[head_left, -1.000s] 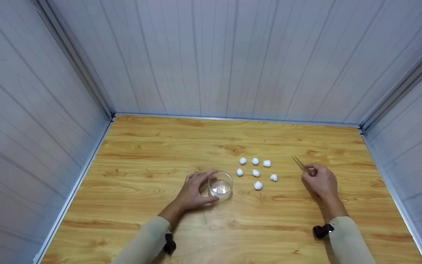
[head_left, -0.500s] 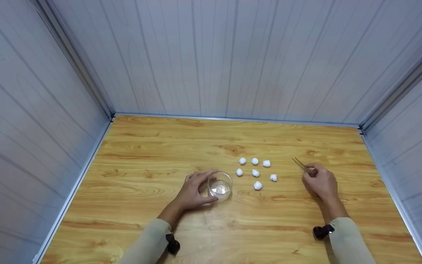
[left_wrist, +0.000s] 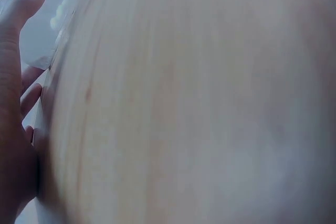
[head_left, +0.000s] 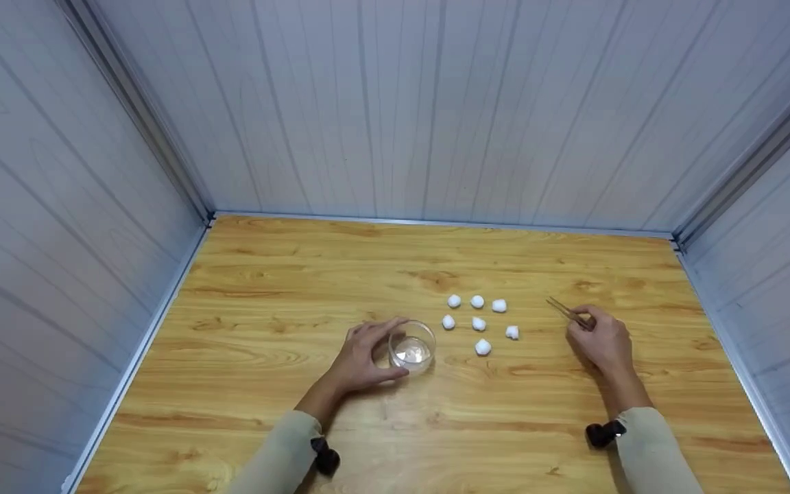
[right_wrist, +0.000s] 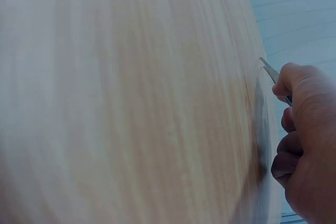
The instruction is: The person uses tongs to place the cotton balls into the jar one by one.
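Observation:
My left hand (head_left: 361, 358) curves its thumb and fingers around the near-left side of a small clear glass dish (head_left: 414, 351) standing on the table. In the left wrist view, the thumb lies against the wall of the same dish (left_wrist: 42, 35). To the right, my right hand (head_left: 602, 341) pinches a pair of thin metal tweezers (head_left: 565, 309), their tips pointing left and away from me. Nothing shows between the tips of the tweezers (right_wrist: 270, 71) in the right wrist view. Several white cotton balls (head_left: 479, 324) lie loosely grouped between the dish and the tweezers, apart from both hands.
The wood-grain tabletop (head_left: 285, 274) is bounded by pale panel walls, with a back wall (head_left: 402, 123), a left wall (head_left: 66, 240) and a right wall (head_left: 772, 274). Metal edging runs along their bases. A black wrist device (head_left: 604, 433) sits at the right sleeve.
The tweezers' tips have dipped slightly toward me and look closer together. The black device at my left wrist has shifted a little to the right. Dish and cotton balls stay put.

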A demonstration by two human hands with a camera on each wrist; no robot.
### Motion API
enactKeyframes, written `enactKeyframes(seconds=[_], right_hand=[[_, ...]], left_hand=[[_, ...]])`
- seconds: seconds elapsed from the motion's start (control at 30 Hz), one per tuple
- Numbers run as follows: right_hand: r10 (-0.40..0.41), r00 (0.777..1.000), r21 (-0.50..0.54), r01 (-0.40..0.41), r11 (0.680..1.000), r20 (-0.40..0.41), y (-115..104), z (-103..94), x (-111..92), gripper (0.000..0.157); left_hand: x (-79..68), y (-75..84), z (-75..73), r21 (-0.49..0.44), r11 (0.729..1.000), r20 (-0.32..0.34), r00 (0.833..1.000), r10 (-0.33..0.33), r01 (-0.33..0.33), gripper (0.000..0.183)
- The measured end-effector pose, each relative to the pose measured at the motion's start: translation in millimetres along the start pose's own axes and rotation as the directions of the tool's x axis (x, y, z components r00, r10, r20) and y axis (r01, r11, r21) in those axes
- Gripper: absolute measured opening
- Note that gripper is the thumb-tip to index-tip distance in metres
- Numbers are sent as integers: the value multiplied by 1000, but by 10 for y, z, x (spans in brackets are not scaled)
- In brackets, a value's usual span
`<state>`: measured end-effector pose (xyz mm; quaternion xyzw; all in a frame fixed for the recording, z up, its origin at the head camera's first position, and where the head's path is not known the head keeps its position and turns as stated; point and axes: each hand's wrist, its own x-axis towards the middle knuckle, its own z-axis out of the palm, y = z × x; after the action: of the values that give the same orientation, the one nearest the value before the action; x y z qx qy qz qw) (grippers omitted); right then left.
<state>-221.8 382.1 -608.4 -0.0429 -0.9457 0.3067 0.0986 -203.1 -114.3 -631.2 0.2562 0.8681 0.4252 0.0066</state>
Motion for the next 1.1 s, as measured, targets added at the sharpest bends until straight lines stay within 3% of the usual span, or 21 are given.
enactKeyframes(seconds=[0.67,0.87,1.1], right_hand=[[4,1000,23,-4,1000,-12,-1,-5,-8,23],[4,999,147,3,989,-46,3,2,2,25],[21,993,313,16,950,-114,14,13,11,19]], left_hand=[[3,-4,16,24,1000,-9,1000,3,-3,93],[4,-5,14,28,1000,-17,1000,13,-13,92],[-5,17,-3,3,1000,-3,1000,4,-4,90]])
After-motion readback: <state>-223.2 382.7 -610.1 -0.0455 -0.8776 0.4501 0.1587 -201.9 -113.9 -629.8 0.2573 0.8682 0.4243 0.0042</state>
